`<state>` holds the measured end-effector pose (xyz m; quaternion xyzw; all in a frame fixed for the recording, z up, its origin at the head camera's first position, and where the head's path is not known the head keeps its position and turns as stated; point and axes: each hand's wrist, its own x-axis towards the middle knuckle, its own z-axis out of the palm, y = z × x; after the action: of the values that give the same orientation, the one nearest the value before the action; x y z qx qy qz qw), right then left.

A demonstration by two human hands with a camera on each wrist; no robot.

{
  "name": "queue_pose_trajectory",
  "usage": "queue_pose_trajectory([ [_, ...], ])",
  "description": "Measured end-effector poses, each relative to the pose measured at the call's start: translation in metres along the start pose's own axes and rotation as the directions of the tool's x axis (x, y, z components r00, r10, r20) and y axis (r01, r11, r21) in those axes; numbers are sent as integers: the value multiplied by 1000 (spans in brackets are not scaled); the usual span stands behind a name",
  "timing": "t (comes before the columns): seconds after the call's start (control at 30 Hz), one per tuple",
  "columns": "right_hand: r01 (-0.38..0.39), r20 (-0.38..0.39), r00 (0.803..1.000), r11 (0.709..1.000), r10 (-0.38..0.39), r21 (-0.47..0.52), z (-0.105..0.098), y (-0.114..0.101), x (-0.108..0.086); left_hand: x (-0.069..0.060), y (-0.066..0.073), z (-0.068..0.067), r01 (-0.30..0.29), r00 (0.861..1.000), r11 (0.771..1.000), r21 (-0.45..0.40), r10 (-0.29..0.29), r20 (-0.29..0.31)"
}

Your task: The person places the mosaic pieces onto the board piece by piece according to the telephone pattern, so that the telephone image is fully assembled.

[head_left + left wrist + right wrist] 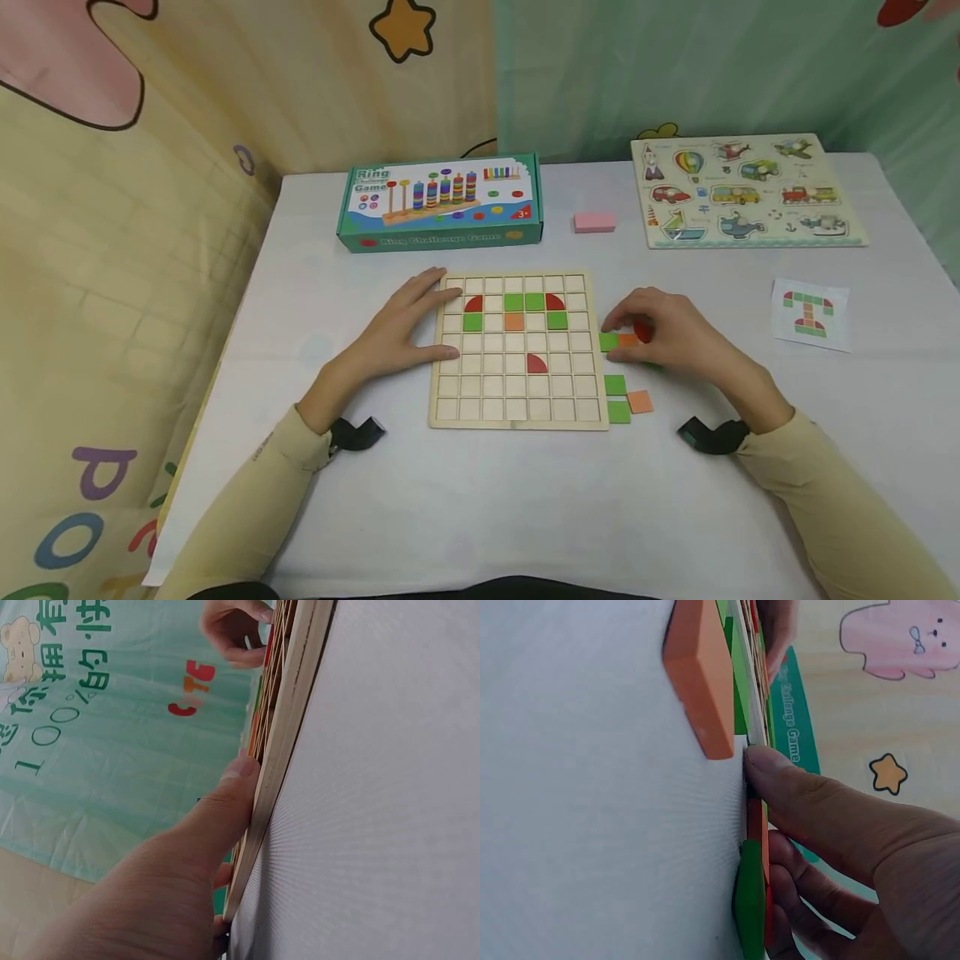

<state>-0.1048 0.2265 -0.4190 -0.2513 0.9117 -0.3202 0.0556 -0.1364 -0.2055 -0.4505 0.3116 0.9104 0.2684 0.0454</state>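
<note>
My left hand (393,329) rests on the left side of the wooden grid board (517,427), fingers spread. Its thumb (225,791) presses the board's edge in the left wrist view. Red quarter-circle tiles (537,363), green square tiles (523,302) and an orange tile (513,322) lie in grid cells. Just right of the board, my right hand (678,333) pinches a green square tile (608,342) between thumb and forefinger. Beside that tile, partly under the hand, are an orange tile (627,340) and a red piece (643,331).
Two green tiles (617,398) and an orange tile (640,402) lie near the board's lower right. A pattern card (812,315) lies far right. Behind stand a green game box (441,204), a pink block (594,222) and a vehicle puzzle board (750,192).
</note>
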Motion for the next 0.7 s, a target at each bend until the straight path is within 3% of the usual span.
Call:
queue_pose_trajectory([
  [0.1, 0, -12, 1000, 1000, 0, 3, 3, 1, 1, 0, 0, 0, 6, 1000, 1000, -7, -6, -3],
  [0.37, -112, 40, 993, 988, 108, 109, 10, 4, -3, -5, -1, 4, 22, 1000, 1000, -20, -22, 10],
  [0.5, -124, 7, 992, 982, 125, 142, 7, 5, 1, -2, -1, 1, 8, 1000, 1000, -16, -8, -15],
  [0.7, -145, -59, 984, 945, 169, 294, 10, 4, 2, -2, 1, 0, 11, 1000, 1000, -16, -11, -13],
])
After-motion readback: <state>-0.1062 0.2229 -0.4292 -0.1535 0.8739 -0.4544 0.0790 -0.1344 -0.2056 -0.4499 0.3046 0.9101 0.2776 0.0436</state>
